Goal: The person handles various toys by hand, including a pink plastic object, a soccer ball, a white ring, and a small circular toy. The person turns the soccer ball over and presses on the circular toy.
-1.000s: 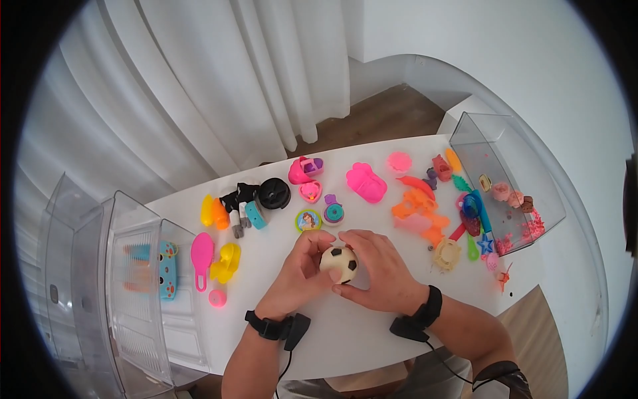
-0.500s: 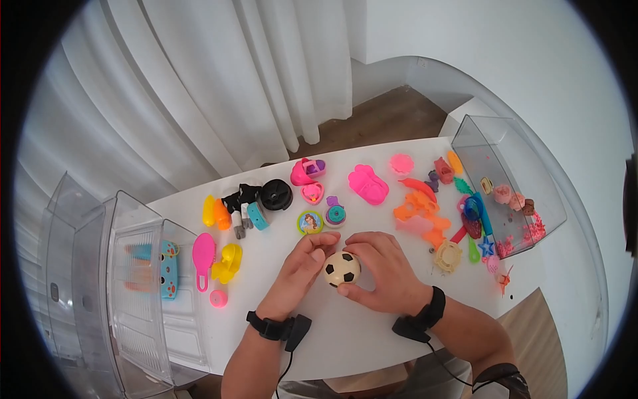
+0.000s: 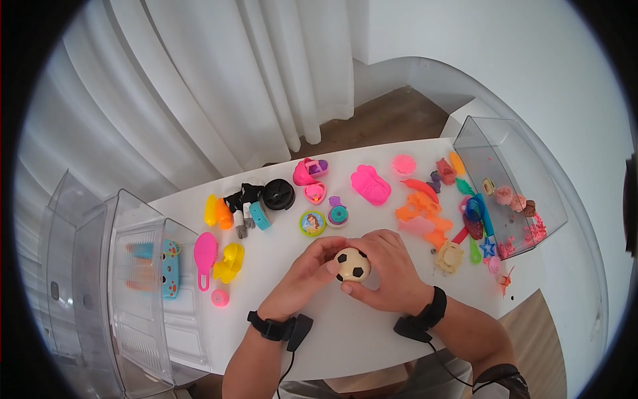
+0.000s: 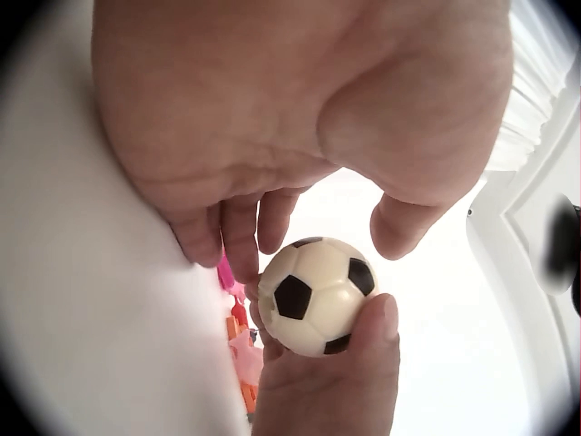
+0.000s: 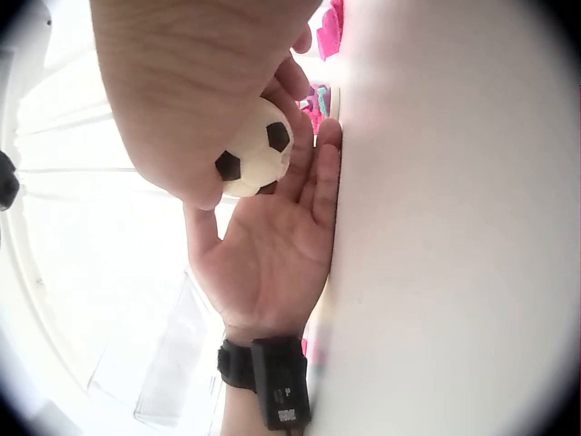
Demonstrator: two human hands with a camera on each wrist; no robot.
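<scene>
The person's left hand point(image 3: 307, 276) and right hand point(image 3: 395, 276) are bare. Each wrist wears a black strap point(image 3: 435, 304) with a dark, angular box point(image 3: 301, 331) and a thin black cord point(image 3: 434, 348). The left box bears a small pale printed square point(image 5: 288, 416). A dark, patterned sleeve point(image 3: 506, 380) ends near the right elbow; greyish clothing point(image 3: 428, 372) covers the lap.

I've got one toy soccer ball point(image 3: 352, 265): cream with black pentagons, fairly glossy, round. A small rough mark shows near its edge in both wrist views. It's gripped between thumb and fingers of the right hand point(image 3: 393, 279), with the left hand point(image 3: 296, 282) spread alongside. Several pentagons face the head cam. Relative to the green-rimmed picture disc point(image 3: 312, 223), I read it near, on the person's side and to the right.
</scene>
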